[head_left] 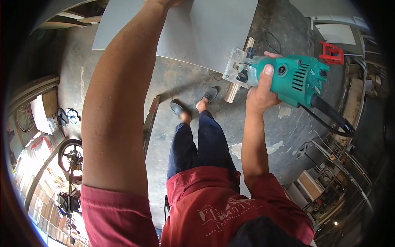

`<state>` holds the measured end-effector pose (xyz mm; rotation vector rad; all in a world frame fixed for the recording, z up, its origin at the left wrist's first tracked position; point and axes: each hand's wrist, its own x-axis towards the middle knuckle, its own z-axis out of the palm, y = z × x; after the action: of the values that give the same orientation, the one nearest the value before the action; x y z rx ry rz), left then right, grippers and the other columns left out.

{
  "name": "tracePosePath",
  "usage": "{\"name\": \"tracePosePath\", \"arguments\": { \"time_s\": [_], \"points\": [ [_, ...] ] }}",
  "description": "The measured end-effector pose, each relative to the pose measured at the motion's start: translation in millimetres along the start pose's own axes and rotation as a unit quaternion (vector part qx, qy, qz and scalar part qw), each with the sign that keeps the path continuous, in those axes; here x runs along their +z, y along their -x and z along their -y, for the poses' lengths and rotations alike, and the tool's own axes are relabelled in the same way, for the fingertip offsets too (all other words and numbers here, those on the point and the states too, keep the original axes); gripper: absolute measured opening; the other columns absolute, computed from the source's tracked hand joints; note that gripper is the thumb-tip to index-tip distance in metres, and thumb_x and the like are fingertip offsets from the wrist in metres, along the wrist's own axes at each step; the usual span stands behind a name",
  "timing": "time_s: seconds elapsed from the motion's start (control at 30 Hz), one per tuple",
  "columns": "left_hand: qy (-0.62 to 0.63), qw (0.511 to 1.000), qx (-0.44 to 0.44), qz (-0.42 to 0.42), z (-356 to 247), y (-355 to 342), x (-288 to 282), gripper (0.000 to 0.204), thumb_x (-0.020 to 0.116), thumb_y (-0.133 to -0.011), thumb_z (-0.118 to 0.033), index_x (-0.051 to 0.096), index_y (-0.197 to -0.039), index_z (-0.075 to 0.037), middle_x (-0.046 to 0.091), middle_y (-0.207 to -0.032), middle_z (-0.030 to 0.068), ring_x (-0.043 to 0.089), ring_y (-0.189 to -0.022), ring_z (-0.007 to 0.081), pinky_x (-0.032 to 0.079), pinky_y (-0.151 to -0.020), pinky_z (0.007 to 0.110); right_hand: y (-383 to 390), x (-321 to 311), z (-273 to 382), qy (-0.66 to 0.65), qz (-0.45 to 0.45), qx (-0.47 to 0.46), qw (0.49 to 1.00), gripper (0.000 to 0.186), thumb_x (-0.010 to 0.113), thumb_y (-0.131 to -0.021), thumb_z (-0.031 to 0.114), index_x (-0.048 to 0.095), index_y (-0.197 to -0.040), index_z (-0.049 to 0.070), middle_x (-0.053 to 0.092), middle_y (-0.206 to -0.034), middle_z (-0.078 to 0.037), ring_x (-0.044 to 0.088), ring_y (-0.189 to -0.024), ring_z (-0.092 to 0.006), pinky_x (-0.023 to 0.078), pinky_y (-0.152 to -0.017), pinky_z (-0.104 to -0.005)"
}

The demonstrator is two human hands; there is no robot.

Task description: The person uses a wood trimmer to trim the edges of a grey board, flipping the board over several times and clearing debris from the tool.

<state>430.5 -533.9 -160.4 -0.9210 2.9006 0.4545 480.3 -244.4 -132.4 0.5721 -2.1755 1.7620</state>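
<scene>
My right hand (263, 92) is wrapped round the body of a green trim router (294, 78), its thumb along the near side. The router is held sideways, with its clear square base (236, 68) toward the right corner of a large light grey sheet (205, 33). Whether base and sheet touch, I cannot tell. A shiny metal bar (232, 93) shows beside the base. My left arm reaches up over the sheet; only the wrist and part of my left hand (168, 2) show at the upper edge, with the fingers hidden.
A thick black power cord (329, 111) trails from the router's rear. To the right is a red plastic frame (331, 53), with shelves and clutter beyond. A narrow wooden leg (151, 119) stands near my feet. Sandals (68, 116) and a spoked wheel (70, 154) are at left.
</scene>
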Motion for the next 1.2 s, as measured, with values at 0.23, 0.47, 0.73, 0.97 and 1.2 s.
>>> {"name": "tracePosePath", "arguments": {
  "time_s": [0.23,0.47,0.73,0.97,1.2],
  "points": [
    [-0.009,1.000,0.003,0.026,-9,-4,-3,0.098,0.046,-0.086,-0.081,0.023,-0.161,-0.023,0.011,-0.168,0.0166,0.003,-0.155,0.0401,0.005,-0.119,0.070,-1,4,-5,0.000,0.017,-0.052,0.999,0.042,0.065,-0.090,0.027,0.050,-0.113,-0.004,0.064,-0.104,-0.017,0.061,-0.094,-0.0247,0.051,-0.080,-0.0368],
    [-0.002,0.999,0.011,0.039,-8,-9,0,0.100,0.046,-0.085,-0.082,0.021,-0.162,-0.023,0.009,-0.168,0.0166,0.001,-0.155,0.0407,0.004,-0.118,0.071,-27,24,-15,-0.049,-0.045,-0.010,0.998,0.041,0.067,-0.089,0.021,0.053,-0.118,-0.005,0.066,-0.106,-0.017,0.063,-0.096,-0.0234,0.052,-0.081,-0.0368],
    [0.002,0.999,0.012,0.038,0,-7,-1,0.106,0.047,-0.081,-0.086,0.018,-0.162,-0.024,0.005,-0.169,0.0159,-0.002,-0.155,0.0408,0.004,-0.118,0.071,-98,44,-56,-0.026,-0.073,-0.148,0.986,0.023,0.075,-0.085,0.013,0.068,-0.090,-0.008,0.073,-0.087,-0.012,0.068,-0.075,-0.0197,0.054,-0.072,-0.0340],
    [-0.013,0.998,-0.016,0.062,-2,-9,-3,0.105,0.047,-0.082,-0.086,0.017,-0.162,-0.025,0.004,-0.169,0.0151,-0.004,-0.155,0.0402,0.003,-0.118,0.071,-56,36,-24,-0.027,-0.049,-0.068,0.996,0.025,0.072,-0.087,0.013,0.063,-0.099,-0.007,0.071,-0.091,-0.012,0.066,-0.082,-0.0207,0.053,-0.077,-0.0347],
    [-0.020,0.998,-0.006,0.059,-2,-9,-6,0.102,0.046,-0.085,-0.083,0.016,-0.162,-0.025,0.003,-0.169,0.0148,-0.003,-0.155,0.0400,0.001,-0.119,0.071,7,1,0,0.045,0.055,-0.047,0.996,0.041,0.059,-0.093,0.029,0.050,-0.114,-0.005,0.062,-0.107,-0.017,0.061,-0.099,-0.0269,0.049,-0.087,-0.0408]
  ]
}}
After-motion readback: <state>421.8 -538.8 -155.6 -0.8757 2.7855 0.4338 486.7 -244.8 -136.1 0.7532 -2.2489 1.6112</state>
